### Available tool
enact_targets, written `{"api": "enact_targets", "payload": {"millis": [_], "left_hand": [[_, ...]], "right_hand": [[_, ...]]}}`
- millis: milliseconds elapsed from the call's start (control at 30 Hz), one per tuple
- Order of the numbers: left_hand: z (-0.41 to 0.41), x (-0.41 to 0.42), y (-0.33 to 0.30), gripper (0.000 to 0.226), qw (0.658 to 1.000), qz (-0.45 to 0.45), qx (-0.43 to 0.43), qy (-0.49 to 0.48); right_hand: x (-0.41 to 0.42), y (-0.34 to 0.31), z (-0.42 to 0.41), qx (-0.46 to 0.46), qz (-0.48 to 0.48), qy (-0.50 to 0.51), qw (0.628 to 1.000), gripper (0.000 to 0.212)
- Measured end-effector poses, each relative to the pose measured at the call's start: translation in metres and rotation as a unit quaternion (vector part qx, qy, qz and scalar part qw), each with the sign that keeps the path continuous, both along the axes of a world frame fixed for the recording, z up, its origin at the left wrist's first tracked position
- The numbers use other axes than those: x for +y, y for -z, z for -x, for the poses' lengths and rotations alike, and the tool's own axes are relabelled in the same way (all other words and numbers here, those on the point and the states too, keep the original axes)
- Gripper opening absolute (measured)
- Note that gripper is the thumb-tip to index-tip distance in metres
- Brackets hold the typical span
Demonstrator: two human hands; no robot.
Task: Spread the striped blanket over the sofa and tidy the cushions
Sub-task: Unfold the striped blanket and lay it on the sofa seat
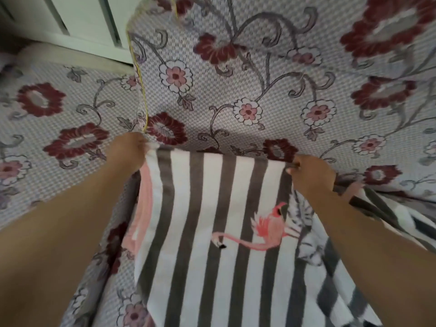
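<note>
The striped blanket (pixel 212 232), grey and white with pink flamingos, lies over the sofa seat in the lower middle of the head view. My left hand (pixel 128 149) grips its far left corner, down where the seat meets the back cushion. My right hand (pixel 311 175) pinches the blanket's far edge further right, with bunched blanket trailing off below it. A large back cushion (pixel 236 67) in lilac fabric with dark red and pink flowers stands upright behind the blanket. A second floral cushion (pixel 389 90) leans to its right.
The sofa's floral arm (pixel 47 138) spreads out on the left. A white panelled wall or door (pixel 70 20) is at the top left behind the sofa. A yellow piping seam (pixel 141 79) runs down the back cushion's left edge.
</note>
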State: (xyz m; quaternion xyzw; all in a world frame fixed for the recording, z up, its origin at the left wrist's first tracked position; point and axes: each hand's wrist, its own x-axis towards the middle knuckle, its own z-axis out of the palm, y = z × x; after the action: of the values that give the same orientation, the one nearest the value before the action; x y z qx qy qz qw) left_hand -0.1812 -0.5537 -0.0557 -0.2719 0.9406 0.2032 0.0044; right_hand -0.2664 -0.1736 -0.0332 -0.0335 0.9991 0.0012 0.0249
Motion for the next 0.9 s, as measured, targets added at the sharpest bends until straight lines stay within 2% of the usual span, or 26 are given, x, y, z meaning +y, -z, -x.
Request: {"api": "enact_targets", "payload": {"millis": [100,167,233,267,367,433,467,567,667,767,833,900], "left_hand": [[0.014,-0.001,0.030,0.032,0.996,-0.056,0.056,-0.051],[0.012,0.001,0.045,0.036,0.996,-0.067,0.000,-0.058],[0.003,0.007,0.054,0.023,0.995,-0.057,-0.081,-0.024],[-0.004,0.012,0.058,0.025,0.992,-0.069,-0.104,-0.014],[-0.020,0.026,0.068,0.036,0.983,-0.128,-0.131,-0.016],[-0.023,0.033,0.073,0.042,0.981,-0.133,-0.132,-0.048],[-0.023,0.032,0.073,0.043,0.982,-0.131,-0.118,-0.068],[-0.028,0.015,0.069,0.027,0.988,-0.096,-0.046,-0.115],[-0.034,-0.005,0.065,0.034,0.993,-0.009,-0.111,-0.042],[-0.023,0.000,0.062,0.043,0.983,0.005,-0.183,0.004],[-0.012,0.009,0.061,0.049,0.982,0.019,-0.182,0.034],[-0.002,0.015,0.063,0.048,0.988,0.043,-0.133,0.062]], "right_hand": [[-0.005,0.033,0.009,-0.003,-0.016,0.000,1.000,0.015],[-0.005,0.048,0.010,-0.051,-0.028,-0.005,0.998,0.015],[-0.006,0.055,0.010,-0.113,-0.032,-0.016,0.993,0.017],[-0.006,0.055,0.010,-0.135,-0.020,-0.022,0.990,0.018],[-0.003,0.057,0.010,-0.171,0.043,-0.019,0.984,0.024],[-0.003,0.059,0.008,-0.182,0.044,-0.016,0.982,0.030],[-0.003,0.061,0.007,-0.187,0.036,-0.014,0.982,0.031],[-0.004,0.067,0.006,-0.209,0.001,-0.022,0.978,0.032],[-0.003,0.070,0.007,-0.236,-0.009,-0.015,0.972,0.034],[-0.005,0.071,0.007,-0.256,0.027,-0.002,0.966,0.033],[-0.009,0.073,0.005,-0.272,0.023,-0.039,0.961,0.030],[-0.011,0.073,0.004,-0.284,0.007,-0.070,0.956,0.014]]}}
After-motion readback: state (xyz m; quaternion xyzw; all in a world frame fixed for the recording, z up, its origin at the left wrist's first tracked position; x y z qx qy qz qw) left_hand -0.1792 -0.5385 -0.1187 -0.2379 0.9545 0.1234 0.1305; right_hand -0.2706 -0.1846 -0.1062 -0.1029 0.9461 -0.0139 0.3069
